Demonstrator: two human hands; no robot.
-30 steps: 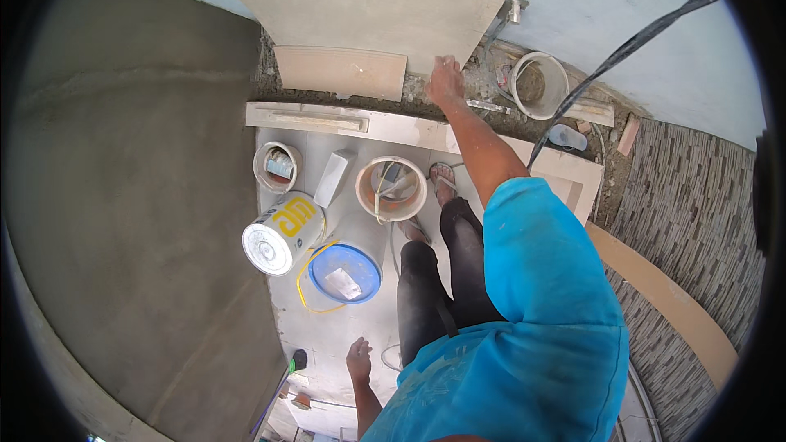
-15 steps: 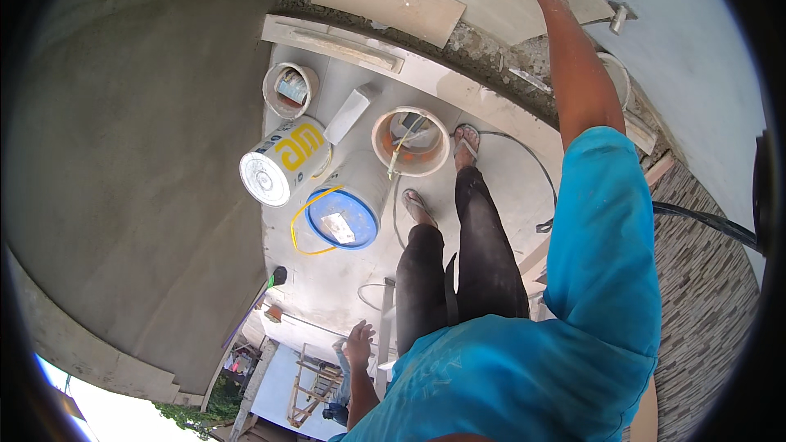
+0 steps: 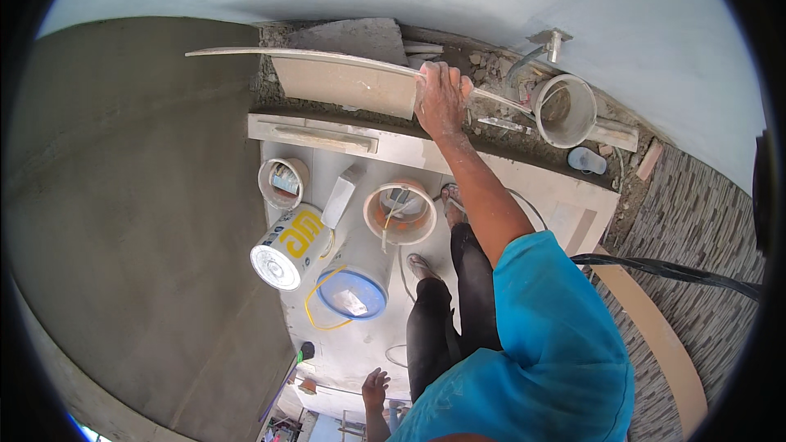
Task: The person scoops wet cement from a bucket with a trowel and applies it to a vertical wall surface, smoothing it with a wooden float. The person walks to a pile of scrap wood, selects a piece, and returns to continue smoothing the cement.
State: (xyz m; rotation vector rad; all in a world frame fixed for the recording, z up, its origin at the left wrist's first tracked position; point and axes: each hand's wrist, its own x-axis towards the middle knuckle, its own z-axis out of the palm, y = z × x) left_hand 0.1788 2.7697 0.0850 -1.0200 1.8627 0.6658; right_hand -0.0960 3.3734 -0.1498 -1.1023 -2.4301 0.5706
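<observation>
Seen edge-on, the pale board [image 3: 352, 58] stretches lengthwise from left to right.

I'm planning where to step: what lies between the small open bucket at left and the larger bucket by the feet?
In the head view, a pale box-shaped block lies between the small open bucket and the larger bucket.

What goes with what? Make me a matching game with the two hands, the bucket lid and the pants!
Things:
1. right hand
2. left hand
3. lid
4. pants

Matches:
A. blue and round
B. holding nothing
C. black, worn on the legs
D. gripping the edge of a thin board

Right pairs: 1-D, 2-B, 3-A, 4-C
</observation>
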